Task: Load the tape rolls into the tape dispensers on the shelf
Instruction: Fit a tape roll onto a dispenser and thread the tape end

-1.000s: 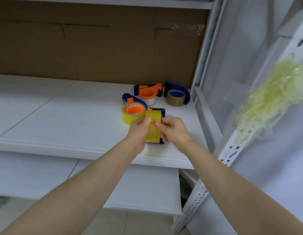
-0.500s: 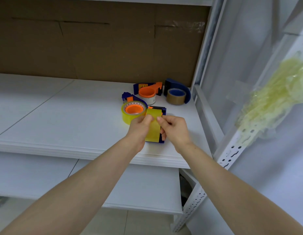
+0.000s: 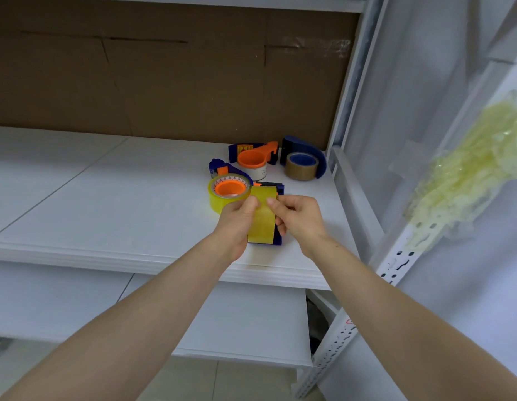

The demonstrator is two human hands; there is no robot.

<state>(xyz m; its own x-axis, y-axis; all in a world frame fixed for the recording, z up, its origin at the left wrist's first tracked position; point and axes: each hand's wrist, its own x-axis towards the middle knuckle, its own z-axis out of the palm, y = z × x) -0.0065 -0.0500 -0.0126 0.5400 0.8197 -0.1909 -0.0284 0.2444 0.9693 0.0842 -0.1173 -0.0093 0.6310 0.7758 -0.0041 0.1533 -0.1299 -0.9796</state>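
Observation:
A yellow tape roll sits on the orange hub of a blue dispenser lying on the white shelf. A pulled-out strip of yellow tape runs from the roll over the dispenser toward me. My left hand pinches the strip's left edge and my right hand pinches its right edge near the top. Behind stand a second blue dispenser with a white roll on an orange hub, and a third blue dispenser holding a brown roll.
Brown cardboard backs the shelf. A white perforated upright stands at the right with a wad of crumpled yellowish tape stuck on it. A lower shelf lies below.
Both hands have stayed on the yellow strip, with the fingers shifted a little higher along its edges. The roll and dispensers have not moved.

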